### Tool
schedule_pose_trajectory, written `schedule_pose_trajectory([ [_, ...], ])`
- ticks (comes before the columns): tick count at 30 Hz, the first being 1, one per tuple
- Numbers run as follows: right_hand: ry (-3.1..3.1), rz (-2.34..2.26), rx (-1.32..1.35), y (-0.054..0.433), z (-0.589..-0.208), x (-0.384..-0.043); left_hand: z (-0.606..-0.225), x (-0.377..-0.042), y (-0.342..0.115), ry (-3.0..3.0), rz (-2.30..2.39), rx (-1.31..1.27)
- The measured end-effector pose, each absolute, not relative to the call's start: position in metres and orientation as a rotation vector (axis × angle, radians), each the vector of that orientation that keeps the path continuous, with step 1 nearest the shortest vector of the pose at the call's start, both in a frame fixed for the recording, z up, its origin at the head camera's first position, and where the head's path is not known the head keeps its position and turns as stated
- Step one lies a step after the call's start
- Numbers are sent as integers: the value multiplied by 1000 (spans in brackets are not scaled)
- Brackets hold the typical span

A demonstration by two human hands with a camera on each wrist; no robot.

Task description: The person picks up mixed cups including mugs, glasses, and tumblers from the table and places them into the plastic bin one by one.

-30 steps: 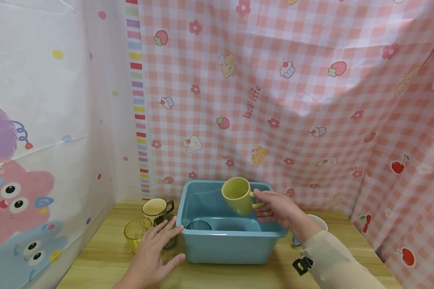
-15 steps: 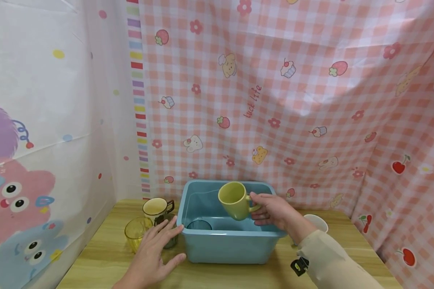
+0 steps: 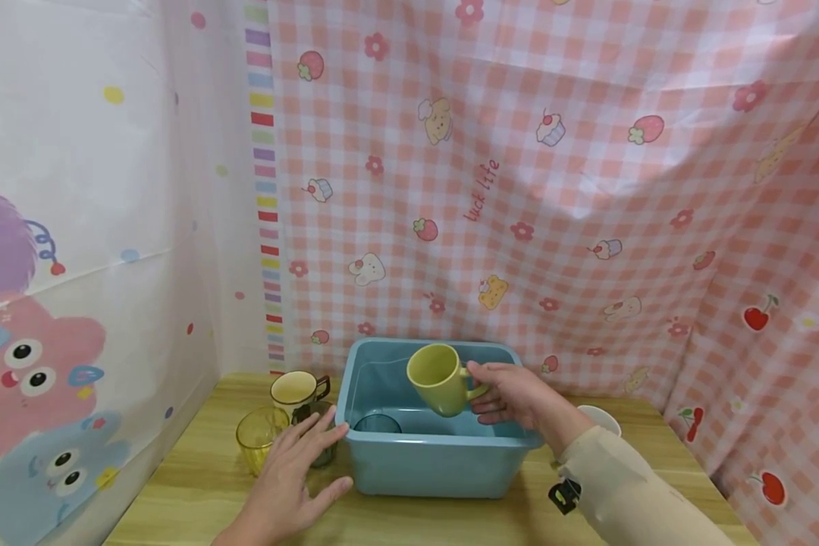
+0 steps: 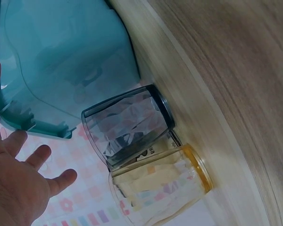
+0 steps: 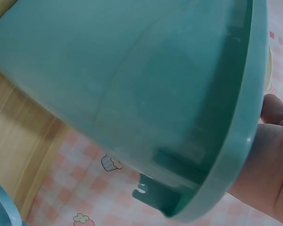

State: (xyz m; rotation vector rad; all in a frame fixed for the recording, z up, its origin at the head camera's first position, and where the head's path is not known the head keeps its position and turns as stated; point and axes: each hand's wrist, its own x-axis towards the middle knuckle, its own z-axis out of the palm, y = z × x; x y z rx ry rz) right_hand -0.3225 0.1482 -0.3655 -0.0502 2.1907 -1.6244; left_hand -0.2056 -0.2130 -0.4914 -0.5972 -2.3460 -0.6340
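Observation:
My right hand (image 3: 519, 398) pinches the handle of a yellow-green mug (image 3: 444, 387) over the blue plastic bin (image 3: 437, 466). The mug tilts, its mouth toward the upper left. Inside the bin, near the front left corner, shows the rim of a teal glass (image 3: 378, 425). My left hand (image 3: 290, 474) spreads its fingers beside the bin, fingertips right at the left rim, gripping nothing. Partly hidden behind it stands a dark glass (image 4: 127, 125), with an amber glass (image 4: 155, 183) alongside. In the right wrist view, the bin wall hides the mug and most of my right hand (image 5: 269, 165).
A cream cup with a dark handle (image 3: 295, 390) stands behind the amber glass. Right of the bin, a cup with a white inside (image 3: 600, 419) is partly covered by my right forearm. The wooden table (image 3: 177, 485) meets a pink checked cloth (image 3: 382, 296) at the back.
My right hand has carried the mug a little left and down over the bin, tilting it slightly more. My left hand keeps its place by the rim.

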Motion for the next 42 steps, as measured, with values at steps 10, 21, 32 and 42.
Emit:
schedule_pose_trajectory([
  [10, 2240, -1550, -17, 145, -352, -328, -491, -205, -213, -2360, -650, -596],
  [21, 2257, -1486, -28, 138, -337, -337, -491, -206, -215, -2358, -641, -601],
  [32, 2273, -1400, -96, 120, -323, -349, -493, -206, -217, -2359, -653, -601],
  [42, 2271, -1341, -122, 110, -322, -361, -492, -207, -217, -2355, -637, -618],
])
